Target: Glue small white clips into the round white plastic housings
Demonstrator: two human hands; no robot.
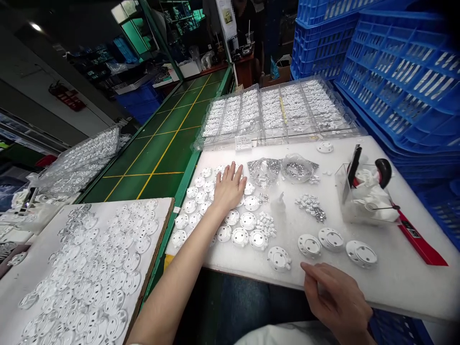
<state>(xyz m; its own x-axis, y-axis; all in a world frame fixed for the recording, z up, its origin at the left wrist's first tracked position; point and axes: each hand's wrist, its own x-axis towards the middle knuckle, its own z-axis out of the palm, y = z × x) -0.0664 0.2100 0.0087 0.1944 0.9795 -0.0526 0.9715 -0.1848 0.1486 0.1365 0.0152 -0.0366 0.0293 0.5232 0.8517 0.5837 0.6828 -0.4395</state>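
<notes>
My left hand [229,188] lies palm down with its fingers spread over rows of round white discs [247,221] on the left of the white work surface [251,264]. My right hand [332,293] is at the front edge, its index finger stretched out and the others loosely curled, with nothing visible in it. Just beyond that fingertip lie a white disc [309,245] and, to its left, another disc [279,258]. Small white pieces [266,224] are heaped beside the rows, and a second heap [307,203] lies further right with metal parts.
A clear box [366,206] with tools and a red-handled tool [420,239] stand at the right. Filled trays [280,112] line the back, below blue crates [398,67]. A green conveyor [161,143] and a board of discs [163,211] are on the left.
</notes>
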